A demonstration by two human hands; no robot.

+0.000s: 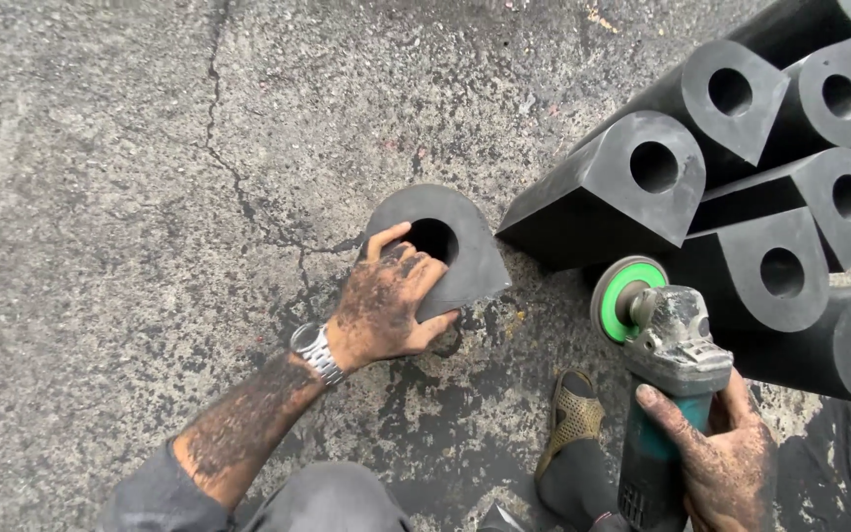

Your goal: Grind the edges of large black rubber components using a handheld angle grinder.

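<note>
My left hand (383,310) holds the short black rubber block with a round hole (442,251) tight and still. My right hand (726,458) grips the teal grinder with a green disc (664,369) firmly, disc away from fingers.

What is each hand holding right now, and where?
Left hand grips the black rubber block on its face beside the hole; right hand holds the angle grinder by its body.

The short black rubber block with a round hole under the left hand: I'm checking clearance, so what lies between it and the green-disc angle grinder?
In the head view, only bare stained asphalt ground separates the short black rubber block from the green-disc angle grinder.
</note>
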